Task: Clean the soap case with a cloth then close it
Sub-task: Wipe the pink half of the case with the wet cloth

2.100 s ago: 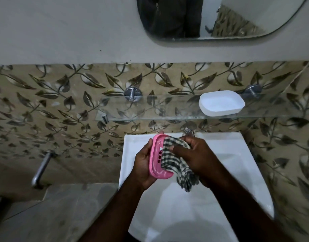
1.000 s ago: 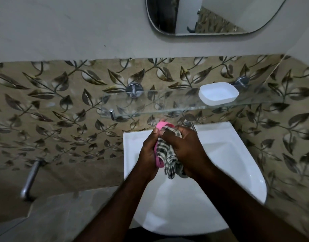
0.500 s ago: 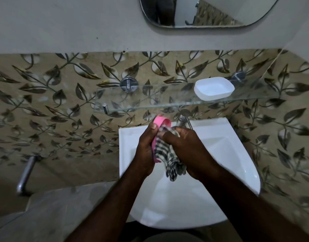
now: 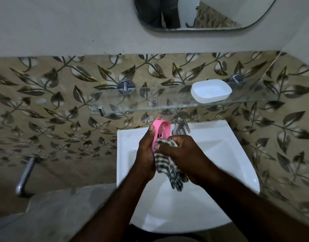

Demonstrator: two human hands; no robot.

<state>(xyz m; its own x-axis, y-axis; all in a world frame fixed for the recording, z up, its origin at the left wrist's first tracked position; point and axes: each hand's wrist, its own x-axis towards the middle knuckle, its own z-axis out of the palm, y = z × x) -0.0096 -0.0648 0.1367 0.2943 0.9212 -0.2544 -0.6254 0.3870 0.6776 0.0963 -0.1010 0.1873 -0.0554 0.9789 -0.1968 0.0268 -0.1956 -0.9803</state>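
Item: pink soap case half (image 4: 161, 132), standing on edge over basin (image 4: 234, 154), left hand (image 4: 146, 154) clamping it
Right hand (image 4: 183, 156) pinching checked cloth (image 4: 169, 169) against inner face; wiping step running
Next, likely: fetching white half (image 4: 211, 90) from shelf (image 4: 150, 105) above grip, closing

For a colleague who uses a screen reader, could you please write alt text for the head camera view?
Over a white sink, the left hand holds a pink soap case on edge while the right hand presses a checked cloth into it. A white lid sits on the glass shelf above, below a mirror.
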